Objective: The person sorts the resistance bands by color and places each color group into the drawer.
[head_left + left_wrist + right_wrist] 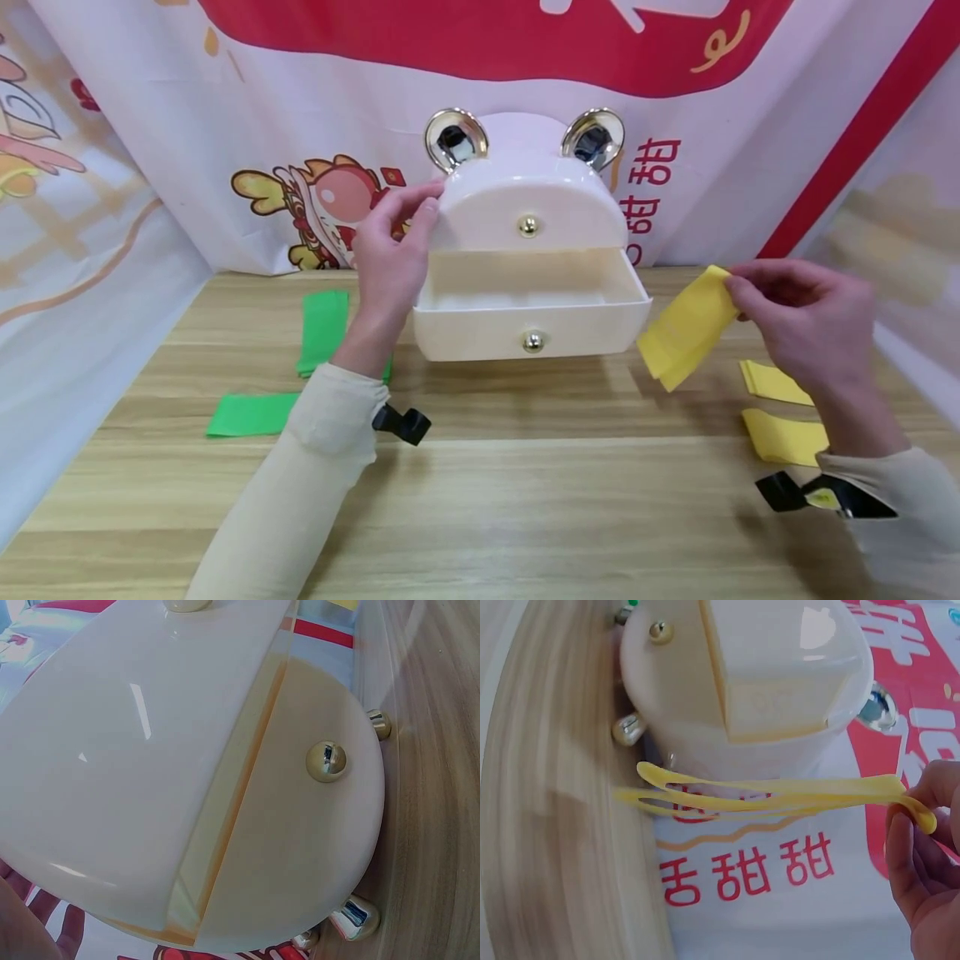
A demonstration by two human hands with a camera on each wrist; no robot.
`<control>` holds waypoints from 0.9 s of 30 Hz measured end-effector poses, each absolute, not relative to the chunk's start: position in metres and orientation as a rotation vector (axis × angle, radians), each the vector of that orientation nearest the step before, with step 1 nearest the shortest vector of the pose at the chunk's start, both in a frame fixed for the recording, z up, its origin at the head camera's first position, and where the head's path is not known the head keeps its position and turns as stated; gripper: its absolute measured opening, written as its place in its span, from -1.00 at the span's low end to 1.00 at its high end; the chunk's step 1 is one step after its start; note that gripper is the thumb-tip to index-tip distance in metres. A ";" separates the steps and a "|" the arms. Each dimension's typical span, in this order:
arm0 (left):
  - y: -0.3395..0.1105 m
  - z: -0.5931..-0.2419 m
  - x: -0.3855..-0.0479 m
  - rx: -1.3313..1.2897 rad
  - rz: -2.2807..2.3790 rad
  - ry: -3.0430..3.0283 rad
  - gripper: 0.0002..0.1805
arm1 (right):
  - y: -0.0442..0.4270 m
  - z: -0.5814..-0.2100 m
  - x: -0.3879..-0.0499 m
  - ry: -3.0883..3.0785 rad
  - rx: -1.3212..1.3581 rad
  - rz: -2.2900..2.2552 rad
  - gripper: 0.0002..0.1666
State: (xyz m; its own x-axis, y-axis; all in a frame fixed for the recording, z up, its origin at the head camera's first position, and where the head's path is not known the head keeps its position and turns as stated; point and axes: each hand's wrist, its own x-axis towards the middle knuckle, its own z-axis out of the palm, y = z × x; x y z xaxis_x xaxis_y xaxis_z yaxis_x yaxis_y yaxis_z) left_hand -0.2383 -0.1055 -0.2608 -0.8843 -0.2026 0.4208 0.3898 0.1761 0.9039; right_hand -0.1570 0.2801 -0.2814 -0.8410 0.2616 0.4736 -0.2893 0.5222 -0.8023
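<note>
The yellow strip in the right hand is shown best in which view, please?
The head view: it shows the broad face of the yellow strip, pinched by the right hand. The right wrist view shows it nearly edge-on, its layers parted; the left wrist view, only a yellow patch I cannot identify.

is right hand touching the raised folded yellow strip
Touching: the right wrist view shows the right hand pinching one end of the folded yellow strip.

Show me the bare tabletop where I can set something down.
Widest: the tabletop before the open drawer, between the left sleeve and right sleeve. Smaller: left of the left sleeve, nearer you than the green strips. Crowded: around those and the yellow strips by the right hand.
</note>
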 end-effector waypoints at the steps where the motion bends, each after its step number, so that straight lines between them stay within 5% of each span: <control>1: -0.105 -0.261 -0.238 -0.176 -1.756 -2.010 -0.71 | 0.278 -0.280 -0.156 -2.189 0.015 1.304 -0.75; 27: -0.105 -0.261 -0.239 -0.174 -1.758 -2.004 -0.71 | 0.221 -0.185 -0.154 -1.951 0.034 1.202 -0.68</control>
State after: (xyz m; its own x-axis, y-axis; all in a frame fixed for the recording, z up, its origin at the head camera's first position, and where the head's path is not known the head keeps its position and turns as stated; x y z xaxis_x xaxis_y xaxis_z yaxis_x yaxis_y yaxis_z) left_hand -0.2395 -0.1053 -0.2615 -0.8837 -0.2056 0.4206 0.3902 0.1730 0.9043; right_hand -0.1544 0.2208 -0.1853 -0.6594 0.3732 0.6527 -0.4150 0.5431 -0.7299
